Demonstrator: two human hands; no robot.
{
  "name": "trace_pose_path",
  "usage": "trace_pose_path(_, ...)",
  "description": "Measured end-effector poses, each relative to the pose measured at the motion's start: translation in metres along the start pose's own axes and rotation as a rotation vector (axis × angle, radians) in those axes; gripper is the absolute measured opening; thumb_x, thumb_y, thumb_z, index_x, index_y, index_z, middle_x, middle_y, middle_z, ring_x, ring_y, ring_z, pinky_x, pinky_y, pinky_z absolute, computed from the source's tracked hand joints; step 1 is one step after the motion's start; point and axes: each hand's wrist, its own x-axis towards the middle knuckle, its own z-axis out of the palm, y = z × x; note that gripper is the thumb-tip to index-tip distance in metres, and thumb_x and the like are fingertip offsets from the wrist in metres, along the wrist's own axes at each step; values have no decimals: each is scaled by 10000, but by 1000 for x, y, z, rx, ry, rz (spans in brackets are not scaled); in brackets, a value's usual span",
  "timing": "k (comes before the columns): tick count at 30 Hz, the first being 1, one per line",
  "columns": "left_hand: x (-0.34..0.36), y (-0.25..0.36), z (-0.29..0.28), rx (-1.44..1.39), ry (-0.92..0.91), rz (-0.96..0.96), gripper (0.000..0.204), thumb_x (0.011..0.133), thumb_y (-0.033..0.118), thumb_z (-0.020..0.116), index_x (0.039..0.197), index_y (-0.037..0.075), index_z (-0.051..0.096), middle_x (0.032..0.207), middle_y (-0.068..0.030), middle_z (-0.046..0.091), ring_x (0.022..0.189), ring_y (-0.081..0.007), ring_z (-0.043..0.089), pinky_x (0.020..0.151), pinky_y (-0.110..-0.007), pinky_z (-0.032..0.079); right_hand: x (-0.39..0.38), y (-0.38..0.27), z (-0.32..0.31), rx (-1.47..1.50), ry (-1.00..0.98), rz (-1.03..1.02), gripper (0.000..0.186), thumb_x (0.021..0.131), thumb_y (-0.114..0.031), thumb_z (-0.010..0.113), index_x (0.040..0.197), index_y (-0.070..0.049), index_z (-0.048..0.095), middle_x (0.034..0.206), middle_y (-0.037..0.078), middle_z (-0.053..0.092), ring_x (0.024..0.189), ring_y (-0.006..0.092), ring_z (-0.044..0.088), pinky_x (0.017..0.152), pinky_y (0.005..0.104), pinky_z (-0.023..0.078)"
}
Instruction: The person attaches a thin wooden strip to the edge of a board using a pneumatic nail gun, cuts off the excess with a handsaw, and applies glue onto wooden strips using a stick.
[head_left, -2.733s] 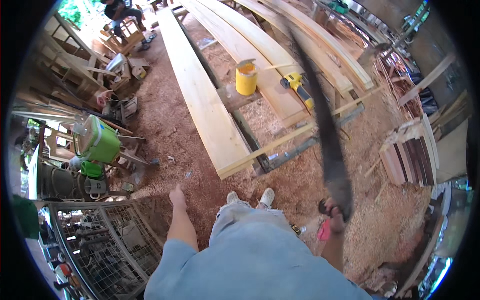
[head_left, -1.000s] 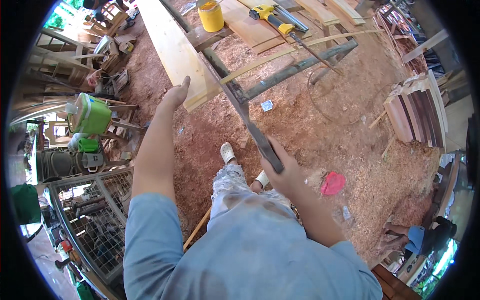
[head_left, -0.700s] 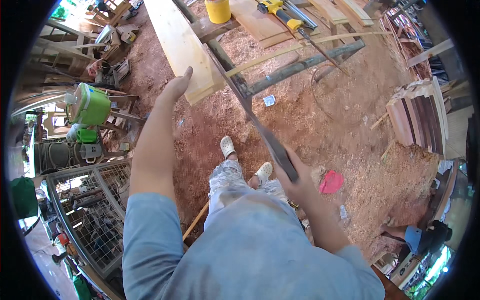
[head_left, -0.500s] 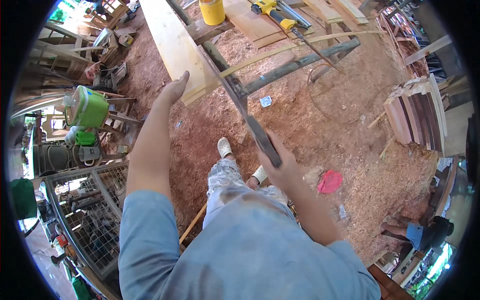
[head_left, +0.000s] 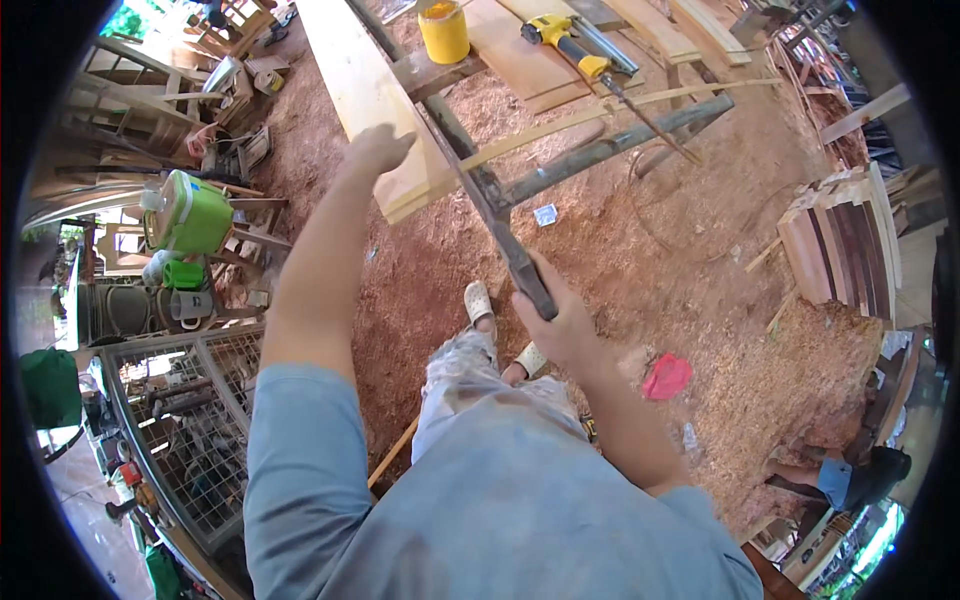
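My left hand is over the near end of a long pale plank. Motion smears its fingers, and I cannot tell whether they grip the wood. My right hand is closed around the dark, flat handle of a long tool. A narrow brownish strip runs on from that handle along the plank's right side; its exact kind is unclear. The plank lies on a rough timber frame, its near end overhanging. A thin bent wooden strip crosses the frame.
On the frame's far part are a yellow tub, a yellow-and-black power drill and flat boards. Stacked boards stand right. A green cooler and a wire-mesh cage stand left. Another person is low at right.
My left hand has shifted from the plank's left edge to over its top, thumb side now pointing right. The right hand still grips the dark handle. The whole view has shifted slightly.
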Motion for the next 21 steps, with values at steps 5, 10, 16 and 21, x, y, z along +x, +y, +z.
trace_pose_path(5, 23, 103, 13, 41, -41, 323, 542, 844, 469, 627, 1111, 1, 687, 1140, -257, 672, 1076, -384, 649, 976, -454, 496, -2, -3, 1, -125, -8, 1, 628, 923, -138, 636, 1489, -35, 385, 1176, 160, 673, 1052, 172, 631, 920, 299, 472)
trace_pose_path(10, 48, 119, 42, 366, -240, 592, 410, 686, 269, 791, 1000, 15, 717, 1038, -226, 701, 1020, -379, 670, 889, -451, 547, -43, -29, -15, -218, 25, 30, 636, 887, -110, 632, 1475, -43, 399, 944, 191, 703, 843, 267, 720, 774, 349, 542)
trace_pose_path(16, 66, 121, 55, 331, -307, 585, 404, 617, 168, 797, 975, 0, 713, 984, -227, 703, 971, -368, 684, 854, -441, 559, -117, -51, -49, -326, -50, 15, 589, 893, -85, 640, 1438, -2, 434, 1169, 189, 669, 1031, 260, 687, 903, 323, 513)
trace_pose_path(21, 64, 144, 52, 293, -309, 661, 404, 619, 182, 797, 975, 10, 715, 986, -233, 703, 972, -378, 683, 852, -440, 558, -11, -25, -6, -104, 73, 28, 541, 914, -102, 632, 1427, -84, 461, 972, 193, 690, 895, 238, 711, 790, 346, 535)
